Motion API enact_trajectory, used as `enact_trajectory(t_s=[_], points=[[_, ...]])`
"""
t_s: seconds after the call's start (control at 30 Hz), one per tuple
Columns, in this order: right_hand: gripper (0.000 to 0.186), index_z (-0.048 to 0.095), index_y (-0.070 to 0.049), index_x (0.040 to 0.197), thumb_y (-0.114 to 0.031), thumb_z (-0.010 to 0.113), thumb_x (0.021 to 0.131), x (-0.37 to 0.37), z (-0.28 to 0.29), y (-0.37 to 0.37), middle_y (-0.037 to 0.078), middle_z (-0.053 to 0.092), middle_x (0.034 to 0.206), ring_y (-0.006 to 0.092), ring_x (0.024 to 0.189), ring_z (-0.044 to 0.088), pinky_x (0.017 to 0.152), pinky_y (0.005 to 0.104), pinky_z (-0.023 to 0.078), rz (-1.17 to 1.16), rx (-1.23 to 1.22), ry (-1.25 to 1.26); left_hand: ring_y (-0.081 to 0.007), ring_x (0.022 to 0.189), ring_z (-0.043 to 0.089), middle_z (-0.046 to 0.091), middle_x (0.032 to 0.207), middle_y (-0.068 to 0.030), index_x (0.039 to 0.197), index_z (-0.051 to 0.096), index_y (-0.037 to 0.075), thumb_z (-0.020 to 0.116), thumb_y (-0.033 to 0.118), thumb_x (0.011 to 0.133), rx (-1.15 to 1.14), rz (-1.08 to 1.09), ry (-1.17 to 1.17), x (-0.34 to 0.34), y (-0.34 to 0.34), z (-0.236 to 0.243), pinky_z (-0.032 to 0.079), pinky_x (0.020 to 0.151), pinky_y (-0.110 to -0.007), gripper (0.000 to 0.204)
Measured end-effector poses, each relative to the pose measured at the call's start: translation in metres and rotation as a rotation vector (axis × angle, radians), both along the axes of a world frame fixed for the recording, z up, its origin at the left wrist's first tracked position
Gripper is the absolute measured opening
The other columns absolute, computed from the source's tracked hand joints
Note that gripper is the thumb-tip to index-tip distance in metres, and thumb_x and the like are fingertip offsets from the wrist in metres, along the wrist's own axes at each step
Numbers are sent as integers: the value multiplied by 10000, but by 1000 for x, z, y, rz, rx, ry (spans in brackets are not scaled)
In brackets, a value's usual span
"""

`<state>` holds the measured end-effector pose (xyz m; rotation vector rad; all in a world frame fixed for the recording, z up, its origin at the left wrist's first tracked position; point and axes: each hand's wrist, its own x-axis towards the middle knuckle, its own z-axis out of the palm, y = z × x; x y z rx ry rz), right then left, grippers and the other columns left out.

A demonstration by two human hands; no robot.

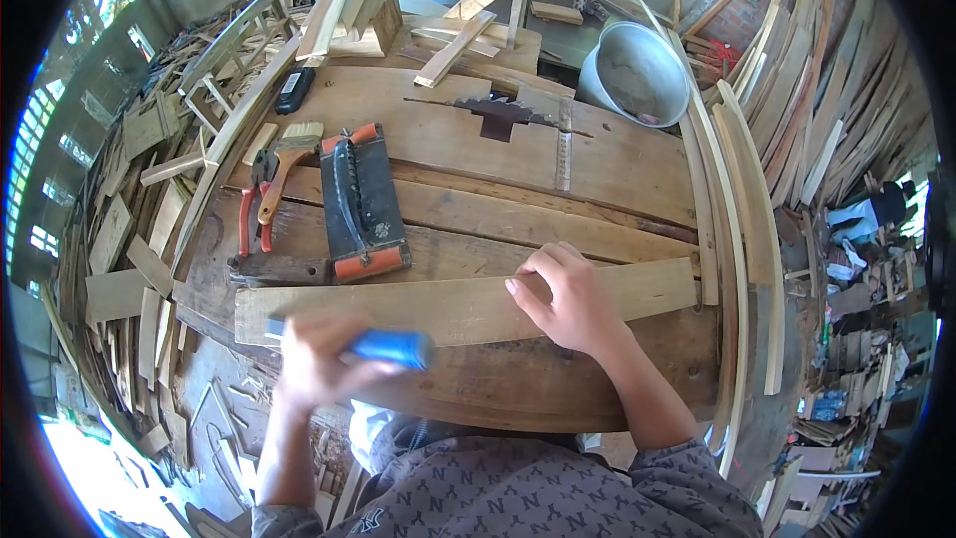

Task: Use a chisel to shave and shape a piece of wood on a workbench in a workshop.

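A long pale wooden board [448, 311] lies across the near part of the wooden workbench [558, 379]. My left hand [324, 349] is closed around a blue-handled tool [388, 347] above the board's left part. Motion smears this hand and the tool, and I cannot make out the tool's working end clearly. Toward the board's right part, my right hand [568, 299] rests with curled fingers, its thumb on the near side and the fingers at the far edge. Beyond the board lies a black sanding block [368, 199] with orange ends and a curved handle.
Left of the block are a paintbrush [284, 164], red-handled pliers [254, 199] and a dark wooden piece [279, 270]. A saw blade [498, 108] sticks up through the bench top. Farther off stand a metal pot [637, 75] and a black device [295, 90]. Wood strips line both sides.
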<state>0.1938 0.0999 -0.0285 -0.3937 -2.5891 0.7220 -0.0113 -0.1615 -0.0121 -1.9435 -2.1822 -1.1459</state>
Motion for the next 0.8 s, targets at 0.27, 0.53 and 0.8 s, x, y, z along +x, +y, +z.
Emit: enact_trajectory(t_s=[0.27, 0.53, 0.8], points=[[234, 679, -23, 900, -246, 734, 947, 3, 0, 3, 136, 664, 873, 338, 880, 650, 782, 438, 539, 6, -21, -7, -176, 537, 651, 630, 604, -51, 787, 719, 40, 774, 574, 885, -39, 108, -75, -18, -3, -1, 507, 521, -334, 545], [234, 681, -23, 902, -247, 738, 941, 4, -3, 4, 132, 665, 876, 333, 877, 651, 781, 435, 538, 9, -51, -3, -184, 569, 707, 678, 640, -47, 812, 743, 43, 820, 600, 829, -141, 110, -33, -13, -6, -5, 570, 564, -323, 562], [187, 677, -16, 897, -182, 761, 908, 4, -3, 4, 145, 670, 860, 343, 841, 645, 744, 433, 524, 22, -42, 44, -165, 546, 664, 639, 609, -21, 789, 728, 74, 861, 532, 807, -48, -41, 2, 9, 8, 0, 514, 515, -338, 476]])
